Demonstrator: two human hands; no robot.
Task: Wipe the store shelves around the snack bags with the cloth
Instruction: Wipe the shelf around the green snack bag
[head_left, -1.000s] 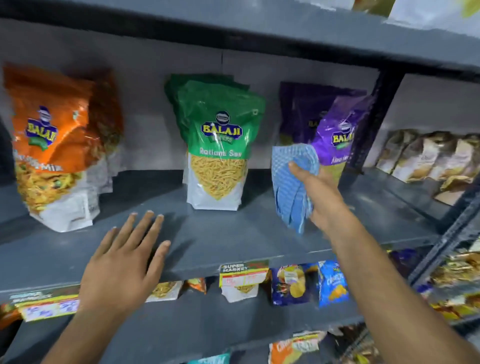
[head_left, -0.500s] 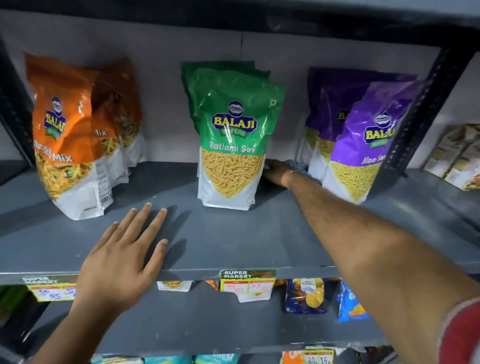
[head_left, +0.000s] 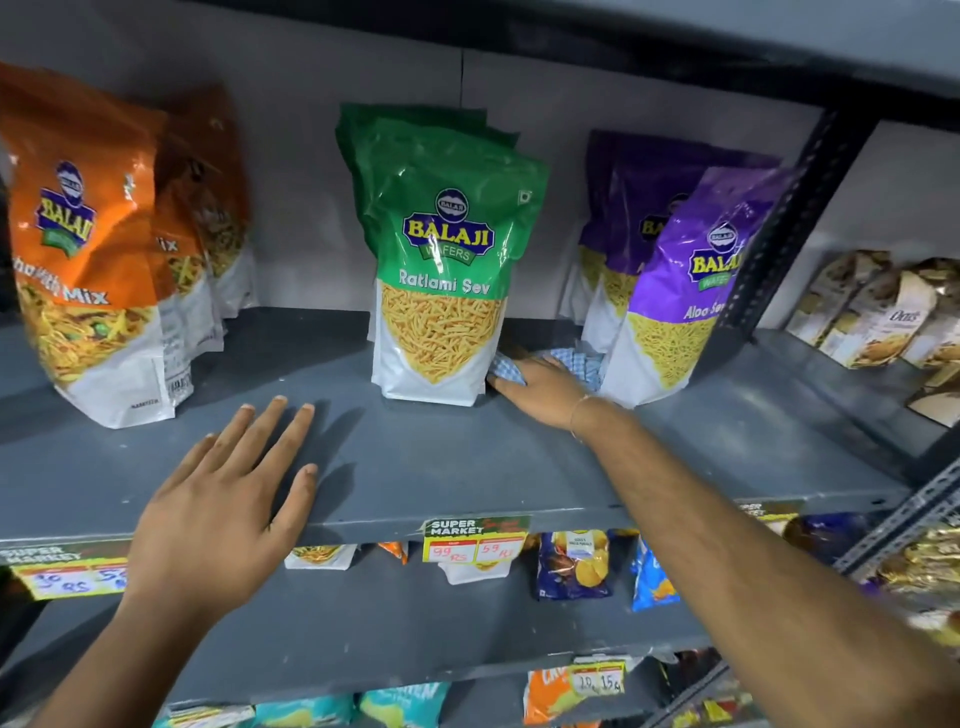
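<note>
A blue checked cloth (head_left: 576, 361) lies flat on the grey shelf (head_left: 426, 467), in the gap between the green snack bags (head_left: 441, 270) and the purple snack bags (head_left: 675, 280). My right hand (head_left: 540, 387) presses down on the cloth, fingers spread over it, close beside the green bag's base. My left hand (head_left: 228, 499) rests palm down on the shelf's front edge, fingers apart, holding nothing. Orange snack bags (head_left: 88, 270) stand at the left of the shelf.
A dark perforated upright post (head_left: 779, 228) bounds the shelf on the right, with brown packets (head_left: 878, 312) beyond it. Price labels (head_left: 475, 540) hang on the front edge. Lower shelves hold several small chip bags (head_left: 576, 566).
My right hand carried the cloth from mid-air down onto the shelf between the green and purple bags, and has since drawn it slightly forward. My left hand stayed on the shelf edge.
</note>
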